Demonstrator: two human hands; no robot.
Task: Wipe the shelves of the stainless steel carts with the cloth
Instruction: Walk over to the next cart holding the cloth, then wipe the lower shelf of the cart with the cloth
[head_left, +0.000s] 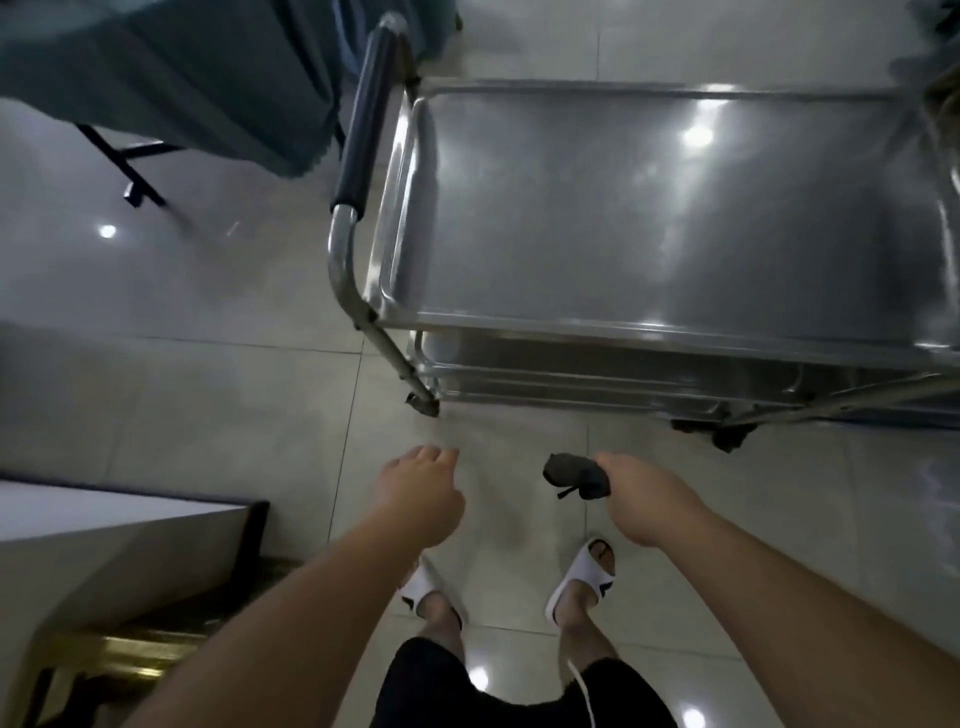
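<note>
Pale glossy floor tiles (218, 374) are filling most of the view, with ceiling lights bouncing off them, and the person is standing on them in white slides (584, 579) and dark shorts.

Nearest up, both arms are reaching forward over the floor. The left hand (421, 496) is hanging empty, fingers loosely curled and not gripping anything. The right hand (641, 499) is gripping the dark cloth (574, 475), which is bunched up into a wad and sticking out past the knuckles. So the cloth is in the air, just short of the near edge of the cart, not touching any metal.

Beyond the hands, the stainless steel cart (649, 332) is sitting on the tiles with its top shelf (649, 208) bare and shiny, streaky reflections all over it. I honestly can't tell whether those streaks are wipe marks or just glare, so I'm not calling that shelf done. Lower shelves (597, 382) are peeking out under the near edge, mostly hidden. The padded handle (366, 119) is running along the cart's left end.

My read: wiping isn't going on right now, and the shelves are looking like they're all still ahead, or at least the lower ones are.

Farther off, something draped in teal fabric (182, 78) is sitting past the far left corner of the cart. A pale block (104, 530) is poking in at the lower left.
</note>
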